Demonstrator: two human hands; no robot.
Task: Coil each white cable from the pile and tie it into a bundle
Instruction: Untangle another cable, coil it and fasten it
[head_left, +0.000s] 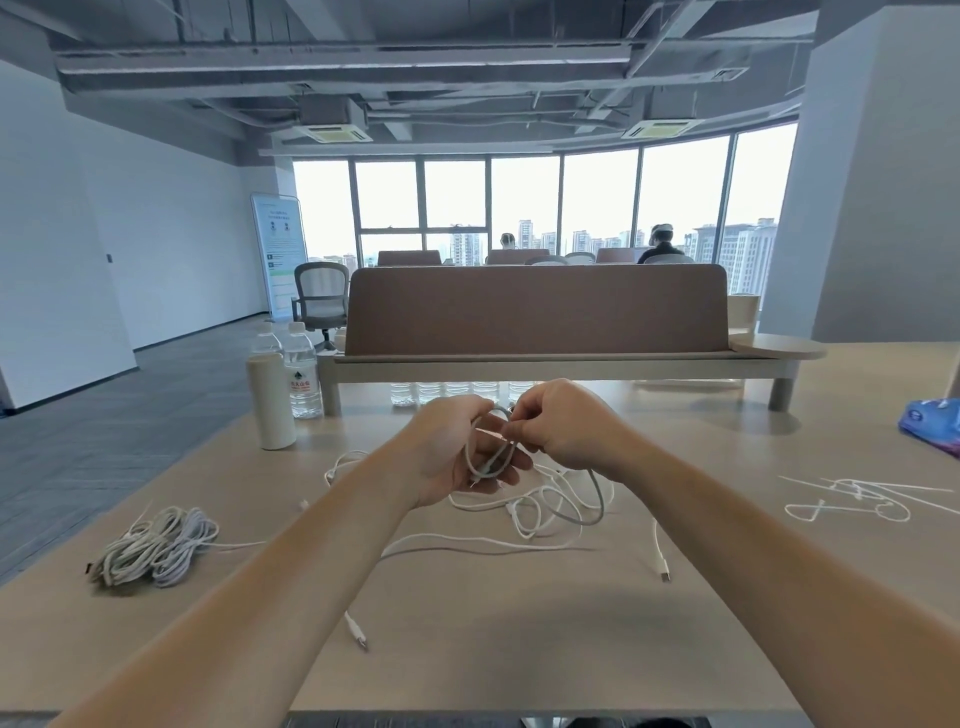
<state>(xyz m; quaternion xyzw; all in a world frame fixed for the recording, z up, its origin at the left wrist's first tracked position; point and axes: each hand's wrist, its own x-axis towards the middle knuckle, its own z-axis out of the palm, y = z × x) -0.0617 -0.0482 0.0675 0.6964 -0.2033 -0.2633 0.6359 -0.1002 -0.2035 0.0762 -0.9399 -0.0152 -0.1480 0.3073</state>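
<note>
Here, left hand (447, 467) and right hand (569, 426) tight on a thin white cable loop (467, 452).

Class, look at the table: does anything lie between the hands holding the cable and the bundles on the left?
Nothing solid. Between the left hand gripping the cable and the bundles the table holds only a flat loose cable end; the bottles stand farther back.

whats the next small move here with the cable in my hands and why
Probably slide the right hand down the slack length and lay one more loop into the left hand. That hand holds only a small coil, while the slack hangs from the right hand's pinch down to the table, not yet wound.
</note>
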